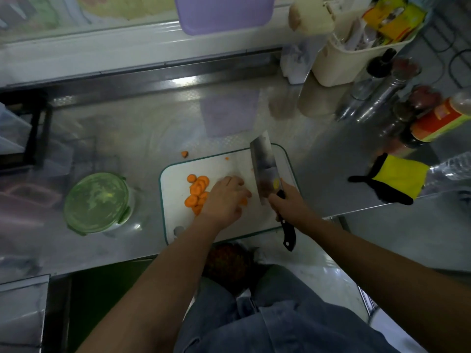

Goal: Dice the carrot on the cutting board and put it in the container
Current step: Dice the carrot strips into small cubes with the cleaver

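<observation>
Carrot slices [197,192] on board [178,174] under curled L hand [224,197]; R hand [288,202] tight round cleaver [263,164].

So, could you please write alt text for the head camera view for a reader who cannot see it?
A person's right hand grips a cleaver, blade over a white cutting board, beside the left hand, which lies over carrot slices. A container with a green lid sits on the counter left of the board, and one carrot piece lies off the board.
</observation>
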